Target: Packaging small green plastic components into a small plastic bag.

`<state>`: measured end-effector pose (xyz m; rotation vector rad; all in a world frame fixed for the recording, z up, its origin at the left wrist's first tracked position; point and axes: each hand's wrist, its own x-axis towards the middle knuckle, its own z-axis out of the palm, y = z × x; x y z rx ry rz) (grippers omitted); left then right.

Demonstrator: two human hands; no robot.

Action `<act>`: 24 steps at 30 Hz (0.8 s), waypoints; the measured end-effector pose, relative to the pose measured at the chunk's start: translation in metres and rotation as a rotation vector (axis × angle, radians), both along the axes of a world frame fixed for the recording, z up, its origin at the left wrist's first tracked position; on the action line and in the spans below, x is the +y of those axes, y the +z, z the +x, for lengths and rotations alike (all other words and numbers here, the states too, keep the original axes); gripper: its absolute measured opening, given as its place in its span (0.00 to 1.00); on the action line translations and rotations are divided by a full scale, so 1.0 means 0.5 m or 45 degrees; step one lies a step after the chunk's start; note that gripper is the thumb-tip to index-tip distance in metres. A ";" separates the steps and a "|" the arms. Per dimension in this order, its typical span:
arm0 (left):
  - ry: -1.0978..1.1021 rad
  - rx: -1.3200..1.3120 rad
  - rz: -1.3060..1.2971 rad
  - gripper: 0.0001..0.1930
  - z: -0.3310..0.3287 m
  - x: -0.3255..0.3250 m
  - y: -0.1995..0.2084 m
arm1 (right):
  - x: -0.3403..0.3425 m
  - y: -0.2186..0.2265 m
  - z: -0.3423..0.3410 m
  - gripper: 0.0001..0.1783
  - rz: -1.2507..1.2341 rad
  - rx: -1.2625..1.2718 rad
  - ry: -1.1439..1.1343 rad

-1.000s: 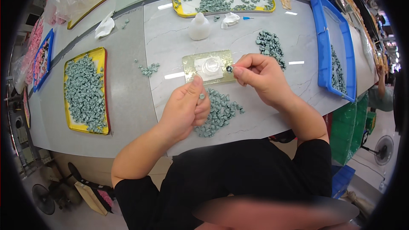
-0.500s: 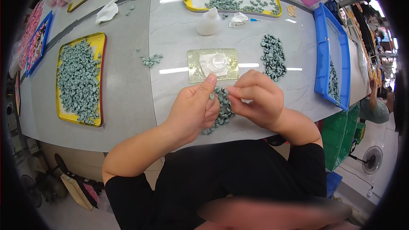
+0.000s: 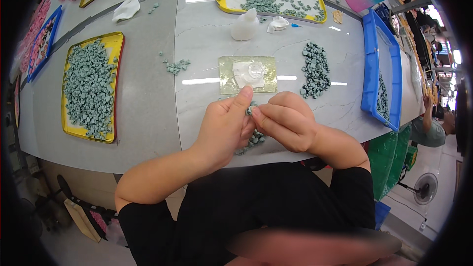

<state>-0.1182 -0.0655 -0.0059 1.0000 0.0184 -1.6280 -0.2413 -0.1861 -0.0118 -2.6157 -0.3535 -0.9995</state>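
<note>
Green piece: small, between both hands' fingertips; its long axis I cannot tell.
Left hand: curled, thumb raised, holding it from the left.
Right hand: narrowly pinching its right side, equally near.

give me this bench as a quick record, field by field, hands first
left hand: thumb and fingers at a green piece
right hand: fingertips at that piece, own grip hidden
near pile: green, partly behind the hands
mat: beyond the hands, bearing white paper and a clear disc
bottle: white, beyond the mat
left tray: yellow, heaped with green pieces
right side: dark-edged pile, then blue tray
</note>
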 end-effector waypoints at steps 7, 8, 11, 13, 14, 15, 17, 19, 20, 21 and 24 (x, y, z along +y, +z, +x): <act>0.131 -0.477 -0.082 0.26 0.010 0.024 0.008 | 0.025 -0.010 0.035 0.12 0.085 -0.074 0.074; 0.133 -0.498 -0.111 0.27 0.012 0.027 0.011 | 0.028 -0.009 0.038 0.12 0.081 -0.075 0.076; 0.082 -0.283 -0.179 0.25 0.024 0.045 0.016 | 0.037 -0.002 0.043 0.13 0.390 -0.053 0.079; 0.048 -0.168 -0.179 0.24 0.029 0.047 0.033 | 0.039 0.011 0.037 0.15 0.497 -0.035 -0.009; 0.015 -0.053 -0.170 0.22 0.030 0.046 0.041 | 0.037 0.017 0.034 0.15 0.489 -0.037 -0.014; 0.010 -0.053 -0.179 0.22 0.027 0.046 0.044 | 0.033 0.022 0.028 0.14 0.497 -0.038 -0.046; -0.051 -0.107 -0.280 0.17 0.017 0.046 0.048 | 0.026 0.032 0.017 0.14 0.498 -0.039 -0.085; -0.069 -0.149 -0.331 0.15 0.005 0.044 0.055 | 0.020 0.038 0.006 0.14 0.543 -0.016 -0.096; -0.081 -0.191 -0.375 0.13 0.000 0.042 0.058 | 0.016 0.038 0.001 0.14 0.538 -0.017 -0.101; -0.086 -0.192 -0.379 0.13 -0.003 0.040 0.058 | 0.014 0.037 -0.002 0.15 0.574 0.010 -0.115; -0.074 -0.144 -0.393 0.11 -0.008 0.035 0.058 | 0.006 0.044 -0.007 0.16 0.617 0.057 -0.167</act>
